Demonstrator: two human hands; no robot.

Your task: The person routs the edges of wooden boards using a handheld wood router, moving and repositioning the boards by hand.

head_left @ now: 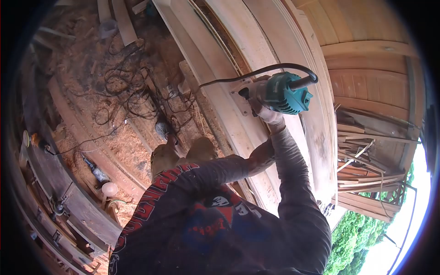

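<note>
My right hand (271,116) closes round a teal-and-black cylindrical power tool (286,94), its flat pale base on a long curved wooden plank (229,120), probably for steadiness. Black rubber cord (284,66) arcs above my wrist. Left hand hidden behind right forearm; grip unknown. Tool's tip unseen.

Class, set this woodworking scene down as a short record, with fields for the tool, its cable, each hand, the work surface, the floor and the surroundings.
Tool: teal-and-black handheld power tool, base against the planks
Cable: thick black cable, arching from the tool across the planks
Right hand: wrapped around the tool's body
Left hand: out of sight; bare left forearm passes behind the right sleeve
Work surface: long, pale wooden planks, side by side
Floor: tangled dark cords, brown sawdust
Surroundings: thin brown wooden strips, green foliage
</note>
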